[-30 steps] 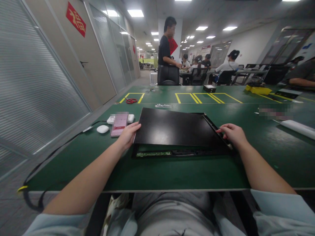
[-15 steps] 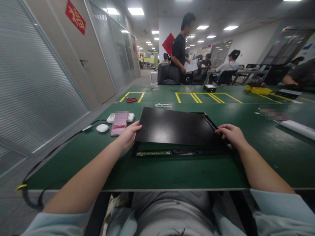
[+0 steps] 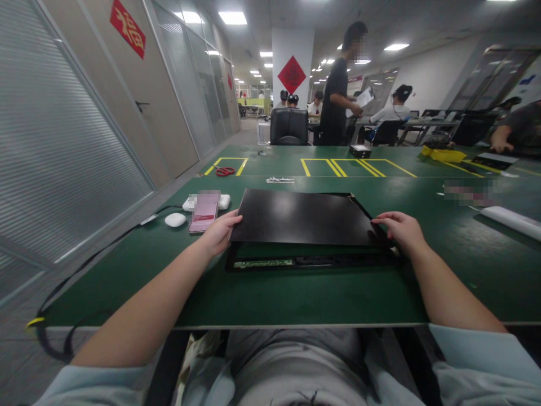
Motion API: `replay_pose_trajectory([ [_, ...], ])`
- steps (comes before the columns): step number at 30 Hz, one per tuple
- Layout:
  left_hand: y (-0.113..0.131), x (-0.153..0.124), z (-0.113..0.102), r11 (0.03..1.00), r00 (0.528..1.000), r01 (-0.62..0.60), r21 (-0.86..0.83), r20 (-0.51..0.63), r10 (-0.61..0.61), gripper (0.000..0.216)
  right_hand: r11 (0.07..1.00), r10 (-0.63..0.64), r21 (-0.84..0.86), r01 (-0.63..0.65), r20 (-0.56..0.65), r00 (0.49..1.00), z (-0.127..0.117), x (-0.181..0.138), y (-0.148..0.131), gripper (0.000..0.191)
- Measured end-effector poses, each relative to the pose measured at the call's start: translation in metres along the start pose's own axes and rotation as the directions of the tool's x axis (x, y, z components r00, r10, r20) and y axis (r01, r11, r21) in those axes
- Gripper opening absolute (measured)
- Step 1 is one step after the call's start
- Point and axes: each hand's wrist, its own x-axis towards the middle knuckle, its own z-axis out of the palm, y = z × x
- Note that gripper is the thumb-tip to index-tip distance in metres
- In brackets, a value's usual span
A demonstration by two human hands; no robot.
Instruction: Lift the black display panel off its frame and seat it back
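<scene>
A flat black panel (image 3: 302, 217) lies over a black frame (image 3: 313, 262) on the green table (image 3: 296, 299) in front of me. A strip of green circuit board shows under the panel's near edge. My left hand (image 3: 217, 234) grips the panel's left edge, thumb on top. My right hand (image 3: 401, 231) rests on the panel's right near corner with fingers curled on it. The panel is tilted slightly up from the frame.
A pink phone (image 3: 205, 210), a white earbud case (image 3: 174, 220) and a white charger lie left of the panel. Red scissors (image 3: 225, 171) and a small black box (image 3: 359, 150) sit farther back. A person stands beyond the table; others sit at desks.
The panel has come down closer to the frame, its far edge lower than before. The standing person has walked to the right. My hands stay at the panel's sides.
</scene>
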Motion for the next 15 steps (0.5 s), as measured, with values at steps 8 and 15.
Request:
replay_pose_trajectory([
  [8, -0.0008, 0.0011, -0.0015, 1.000, 0.999, 0.002, -0.009, 0.034, -0.002, 0.052, 0.998, 0.033, -0.043, -0.034, -0.023, 0.999, 0.0000, -0.0039, -0.0056, 0.020],
  [15, -0.0013, 0.0004, -0.0012, 1.000, 0.999, 0.003, 0.001, 0.046, -0.003, 0.053, 0.997, -0.007, -0.075, 0.005, -0.027, 1.000, 0.0004, -0.0063, -0.0061, 0.022],
])
